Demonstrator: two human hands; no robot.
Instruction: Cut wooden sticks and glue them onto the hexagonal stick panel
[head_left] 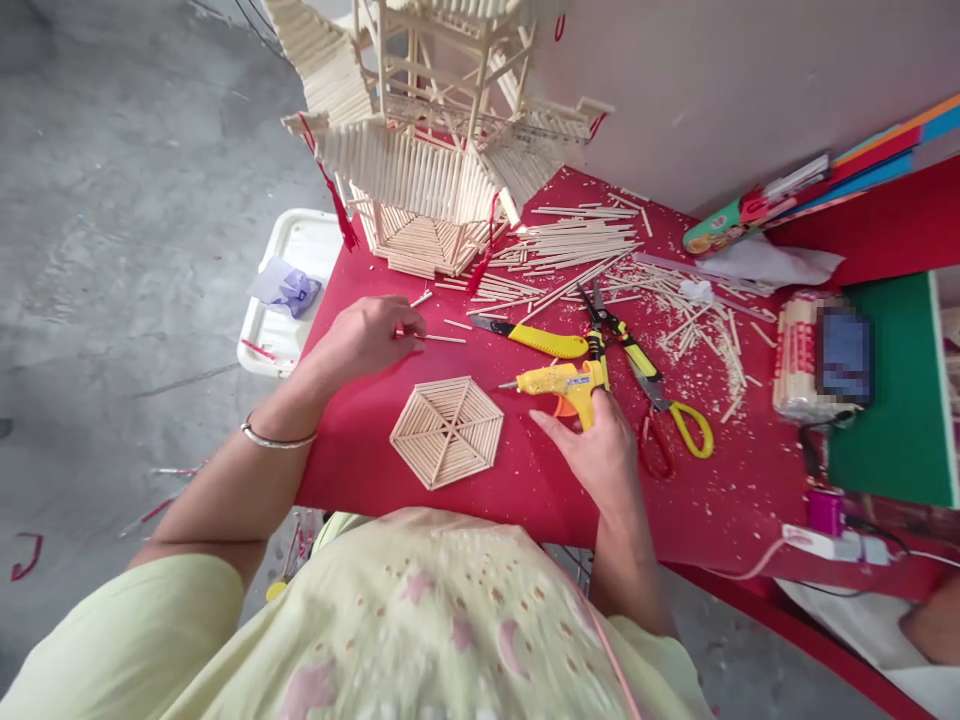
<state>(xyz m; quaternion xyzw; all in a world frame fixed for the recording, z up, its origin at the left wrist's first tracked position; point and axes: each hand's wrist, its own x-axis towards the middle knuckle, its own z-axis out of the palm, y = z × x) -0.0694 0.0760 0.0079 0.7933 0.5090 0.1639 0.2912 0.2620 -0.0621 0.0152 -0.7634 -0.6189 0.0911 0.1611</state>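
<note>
My left hand (371,338) is closed in a pinch at the left end of a thin wooden stick (448,339), just above the red tabletop (360,440). In my right hand (609,455) is the handle of a yellow glue gun (559,381); the thumb stands apart from it. The gun's nozzle points left. Between the hands lies a flat hexagonal panel (448,432) of sticks, with spokes meeting at its middle. A yellow-handled folding saw (544,340) rests behind the gun, beside black-and-yellow pliers (595,325).
A tall pagoda model (405,170) of sticks with red tassels stands at the back. Loose sticks (577,245) and shavings spread behind the tools. Scissors (679,415) lie right of my hand. Further right are a bundle of sticks (796,355) and a power strip (832,543).
</note>
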